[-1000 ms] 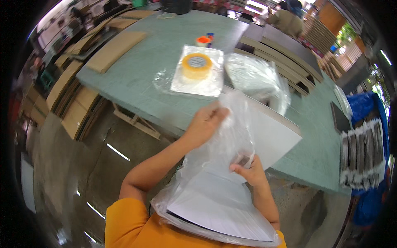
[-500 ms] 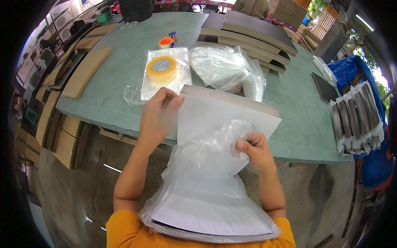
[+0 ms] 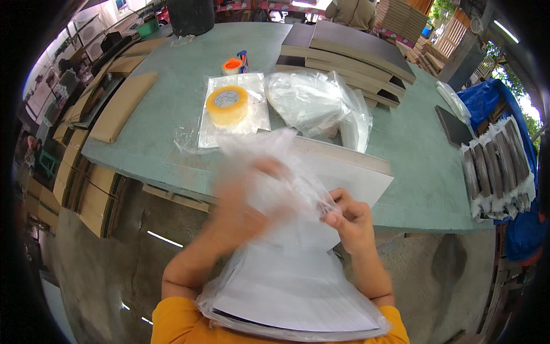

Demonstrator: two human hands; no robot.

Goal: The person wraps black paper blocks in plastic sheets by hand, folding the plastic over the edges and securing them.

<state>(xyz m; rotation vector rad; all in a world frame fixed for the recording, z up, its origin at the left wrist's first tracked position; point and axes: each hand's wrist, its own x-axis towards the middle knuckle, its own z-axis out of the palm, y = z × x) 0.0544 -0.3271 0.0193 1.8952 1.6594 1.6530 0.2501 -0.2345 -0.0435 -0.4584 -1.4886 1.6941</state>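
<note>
Head view: I am sliding my blurred left hand (image 3: 243, 200) down the clear plastic bag (image 3: 286, 269).
Right hand (image 3: 349, 215) is pinching the bag's edge at centre frame; left grip unreadable, now lower over the white board (image 3: 349, 178).

- green table (image 3: 172, 123) is carrying everything below
- yellow tape roll (image 3: 227, 105) is sitting on a clear plastic sheet (image 3: 252, 120) mid-table
- orange tape dispenser (image 3: 234, 65) is lying beyond the roll, further up the table
- crumpled clear bag (image 3: 309, 100) is lying just right of the roll
- dark flat boards (image 3: 344, 51) are stacking at the table's far right
- cardboard strips (image 3: 123, 106) are lying along the table's left edge
</note>
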